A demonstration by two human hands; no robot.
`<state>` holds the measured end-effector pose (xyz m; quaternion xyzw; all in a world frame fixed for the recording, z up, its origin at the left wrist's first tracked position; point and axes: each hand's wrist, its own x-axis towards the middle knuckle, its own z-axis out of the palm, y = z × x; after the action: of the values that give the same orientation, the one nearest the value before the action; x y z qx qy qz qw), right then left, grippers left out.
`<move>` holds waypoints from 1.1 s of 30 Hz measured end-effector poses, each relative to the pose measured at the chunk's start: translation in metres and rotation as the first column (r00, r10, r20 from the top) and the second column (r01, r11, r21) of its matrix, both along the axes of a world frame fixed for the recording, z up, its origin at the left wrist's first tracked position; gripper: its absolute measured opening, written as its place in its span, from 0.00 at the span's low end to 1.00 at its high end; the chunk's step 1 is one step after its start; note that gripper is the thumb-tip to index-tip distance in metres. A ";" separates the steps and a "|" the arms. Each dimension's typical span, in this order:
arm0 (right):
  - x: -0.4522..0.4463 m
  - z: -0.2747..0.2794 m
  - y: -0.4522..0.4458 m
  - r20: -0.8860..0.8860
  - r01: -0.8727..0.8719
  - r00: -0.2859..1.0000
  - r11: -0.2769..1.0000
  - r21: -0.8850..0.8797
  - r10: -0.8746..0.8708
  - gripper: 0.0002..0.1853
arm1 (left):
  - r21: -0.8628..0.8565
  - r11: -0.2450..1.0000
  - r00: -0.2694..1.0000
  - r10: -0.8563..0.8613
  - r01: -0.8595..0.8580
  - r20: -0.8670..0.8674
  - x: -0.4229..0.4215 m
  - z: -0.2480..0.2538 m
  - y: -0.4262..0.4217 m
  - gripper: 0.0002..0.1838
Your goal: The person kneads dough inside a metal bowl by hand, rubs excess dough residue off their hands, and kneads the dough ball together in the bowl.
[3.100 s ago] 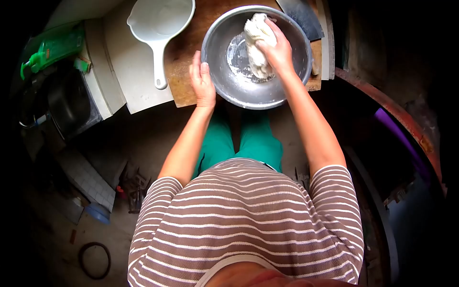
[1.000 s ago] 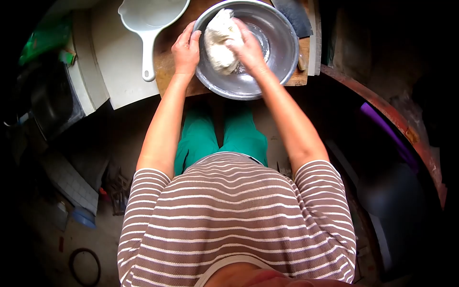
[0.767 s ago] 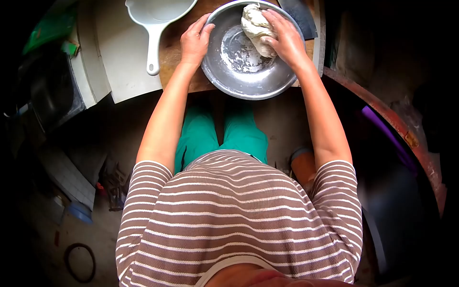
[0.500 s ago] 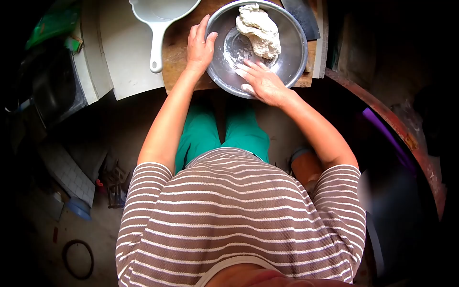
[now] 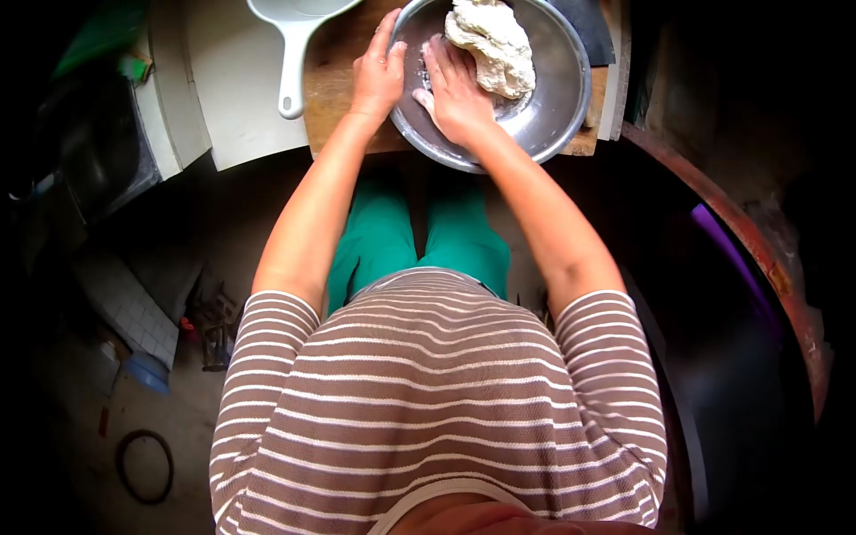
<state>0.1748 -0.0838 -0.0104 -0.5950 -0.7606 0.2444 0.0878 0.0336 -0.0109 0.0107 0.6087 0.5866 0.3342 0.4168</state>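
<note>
A metal bowl stands on a brown wooden board. Inside it, toward the upper right, lies a lump of white dough. My right hand is open, its floury fingers spread flat against the bowl's inner surface, just left of the dough. My left hand rests at the bowl's left rim, with thumb and fingers apart. White residue shows on the metal near my right fingertips.
Left of the bowl is a white long-handled scoop, partly cut off at the top. A dark flat blade-like object lies beyond the bowl's right side. A pale counter extends to the left.
My right hand has let go of the dough and moved left across the inside of the bowl. The dough stays in the upper right part. My left hand remains at the left rim.
</note>
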 end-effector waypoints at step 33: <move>0.014 0.033 -0.031 0.148 -0.073 0.984 0.981 -0.182 0.100 0.36 | 0.034 0.997 0.996 -0.072 0.074 -0.049 0.000 -0.004 0.009 0.30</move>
<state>0.1890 -0.1148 0.0230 -0.5841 -0.7657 0.2667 -0.0359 0.0340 -0.0020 0.0065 0.6449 0.5676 0.3147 0.4036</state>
